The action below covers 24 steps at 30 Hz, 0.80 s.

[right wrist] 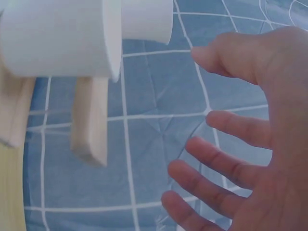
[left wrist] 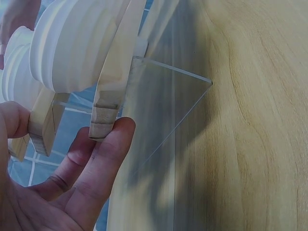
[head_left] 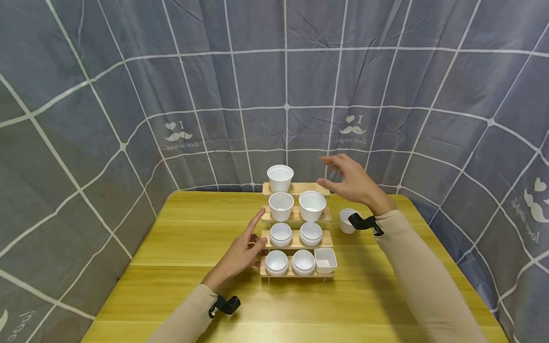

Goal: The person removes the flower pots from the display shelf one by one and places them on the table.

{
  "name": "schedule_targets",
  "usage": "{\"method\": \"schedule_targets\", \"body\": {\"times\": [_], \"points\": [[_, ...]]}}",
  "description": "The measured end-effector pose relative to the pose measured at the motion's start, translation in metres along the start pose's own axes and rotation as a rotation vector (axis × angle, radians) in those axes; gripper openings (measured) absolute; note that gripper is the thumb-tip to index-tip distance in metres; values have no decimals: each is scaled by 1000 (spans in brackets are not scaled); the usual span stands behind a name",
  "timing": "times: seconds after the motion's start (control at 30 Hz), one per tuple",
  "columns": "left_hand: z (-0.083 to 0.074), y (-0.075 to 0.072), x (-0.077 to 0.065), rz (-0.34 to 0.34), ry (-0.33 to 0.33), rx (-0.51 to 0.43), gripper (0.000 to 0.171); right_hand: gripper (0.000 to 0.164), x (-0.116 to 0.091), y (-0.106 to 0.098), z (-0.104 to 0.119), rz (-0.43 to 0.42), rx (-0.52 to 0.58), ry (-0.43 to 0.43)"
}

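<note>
A tiered wooden rack (head_left: pixel 297 216) with clear supports stands on the table. One white cup (head_left: pixel 280 179) is on the left of its top tier, and two cups (head_left: pixel 312 206) fill the tier below. Lower down are small round white bowls (head_left: pixel 280 235) and, at the front right, a square white dish (head_left: pixel 325 260). My left hand (head_left: pixel 240 255) rests at the rack's left side, its fingertips (left wrist: pixel 122 130) touching the end of the lowest plank. Beside the top tier's right end, my right hand (head_left: pixel 349 180) hovers with fingers spread, holding nothing.
A loose white cup (head_left: pixel 346 220) stands on the table right of the rack, below my right wrist. The yellow wood-grain table (head_left: pixel 193 243) ends at a grey checked curtain (head_left: pixel 257 85) behind and at the sides.
</note>
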<state>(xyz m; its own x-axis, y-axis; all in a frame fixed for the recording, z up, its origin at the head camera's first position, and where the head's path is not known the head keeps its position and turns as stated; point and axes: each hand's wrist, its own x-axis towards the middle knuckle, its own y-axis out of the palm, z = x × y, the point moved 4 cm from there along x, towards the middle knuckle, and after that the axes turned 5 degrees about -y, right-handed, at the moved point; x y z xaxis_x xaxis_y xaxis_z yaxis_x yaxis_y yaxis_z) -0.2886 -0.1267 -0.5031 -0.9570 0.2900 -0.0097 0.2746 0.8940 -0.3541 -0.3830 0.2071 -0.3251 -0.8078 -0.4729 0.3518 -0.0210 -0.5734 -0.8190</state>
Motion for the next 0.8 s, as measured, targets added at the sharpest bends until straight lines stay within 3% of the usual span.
{"method": "schedule_targets", "body": {"times": [0.4,0.8], "points": [[-1,0,0,4,12,0,82,74,23,5,21,21,7,-65],[0,0,-2,6,3,2,82,78,36,17,30,52,42,-71]]}}
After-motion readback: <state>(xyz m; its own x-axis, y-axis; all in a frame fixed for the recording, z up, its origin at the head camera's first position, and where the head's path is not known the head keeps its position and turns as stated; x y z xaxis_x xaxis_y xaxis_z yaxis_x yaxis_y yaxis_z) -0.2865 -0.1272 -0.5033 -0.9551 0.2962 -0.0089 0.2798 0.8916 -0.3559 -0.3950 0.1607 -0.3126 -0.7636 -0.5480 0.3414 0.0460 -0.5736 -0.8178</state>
